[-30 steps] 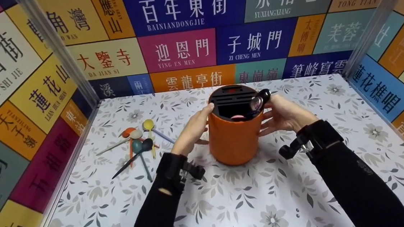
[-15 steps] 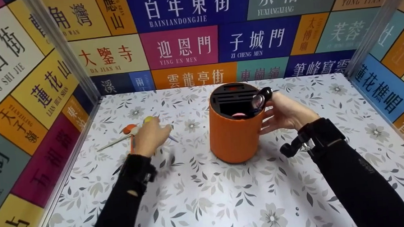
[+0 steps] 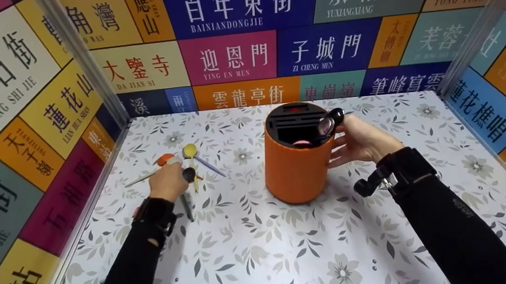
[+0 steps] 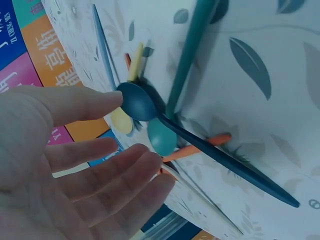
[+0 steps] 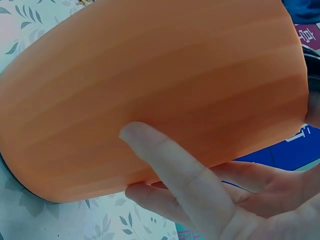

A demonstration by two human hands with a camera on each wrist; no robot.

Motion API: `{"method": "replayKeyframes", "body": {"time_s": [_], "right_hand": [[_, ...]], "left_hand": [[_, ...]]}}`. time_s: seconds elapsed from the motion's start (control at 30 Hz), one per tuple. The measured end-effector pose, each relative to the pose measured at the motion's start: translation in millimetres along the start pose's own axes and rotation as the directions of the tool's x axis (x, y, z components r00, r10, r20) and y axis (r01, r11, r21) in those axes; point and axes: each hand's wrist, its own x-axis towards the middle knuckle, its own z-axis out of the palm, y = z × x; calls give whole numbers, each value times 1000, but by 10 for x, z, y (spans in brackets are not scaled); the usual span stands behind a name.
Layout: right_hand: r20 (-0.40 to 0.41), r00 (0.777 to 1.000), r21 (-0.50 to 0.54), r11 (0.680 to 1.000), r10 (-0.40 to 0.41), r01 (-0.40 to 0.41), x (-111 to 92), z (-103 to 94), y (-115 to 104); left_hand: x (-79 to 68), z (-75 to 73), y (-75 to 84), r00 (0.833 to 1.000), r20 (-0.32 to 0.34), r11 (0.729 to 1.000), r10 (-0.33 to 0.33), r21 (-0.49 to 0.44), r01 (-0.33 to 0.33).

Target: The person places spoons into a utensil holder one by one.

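Note:
My left hand (image 3: 166, 181) is over a loose cluster of small spoons at the left of the table. In the left wrist view its thumb tip meets the bowl of a dark spoon (image 4: 139, 102); the other fingers stay loosely extended, apart from the thumb. Under that spoon lies a teal spoon (image 4: 162, 137). My right hand (image 3: 361, 140) rests along the right side of an upright orange utensil holder (image 3: 298, 174), fingers spread against its wall. A shiny black utensil (image 3: 336, 115) leans out of the holder's opening near this hand, and something pink (image 3: 301, 143) shows inside.
Around the left hand lie a yellow spoon (image 3: 190, 150), an orange spoon (image 3: 165, 159), a pale spoon (image 3: 141, 179) and a purple-blue handle (image 3: 212, 167). Patterned sign panels (image 3: 228, 58) wall in the back and both sides of the flowered table (image 3: 252, 250).
My left hand has left the utensil holder's left side and moved left to the spoons, where the dark spoon's bowl now shows beside it. The right hand stays at the holder.

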Motion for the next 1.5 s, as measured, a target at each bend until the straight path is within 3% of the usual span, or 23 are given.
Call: {"method": "replayKeyframes", "body": {"time_s": [0.17,0.37,0.5,0.63,0.97,1.07,1.13,1.27,1.37,1.5], "right_hand": [[5,1000,17,1000,0,0,9,-15,13],[3,1000,-4,1000,-13,13,18,-15,33],[-3,1000,-25,999,-21,20,10,-12,39],[1,1000,-21,1000,-18,18,1,1,37],[7,1000,-31,999,-24,24,13,27,22],[9,999,-41,999,-32,32,12,27,18],[11,999,-43,998,-34,35,11,31,17],[15,999,-48,998,-37,38,1,34,11],[18,999,-46,998,-38,39,-11,27,3],[25,999,-39,999,-36,37,-23,17,-9]], "left_hand": [[139,119,-42,1000,8,999,22,-24,-22],[284,440,-83,996,67,998,60,31,-62],[292,589,-66,994,105,999,33,9,-34],[272,637,-43,995,104,1000,5,-29,-2],[232,617,-1,998,-58,1000,13,21,-12],[227,614,31,991,-124,997,50,59,-43],[228,636,57,977,-194,995,93,64,-82],[250,638,143,952,-282,989,120,-46,-138],[270,605,222,959,-273,972,70,-198,-127],[272,536,321,971,-238,928,10,-358,-97]]}}
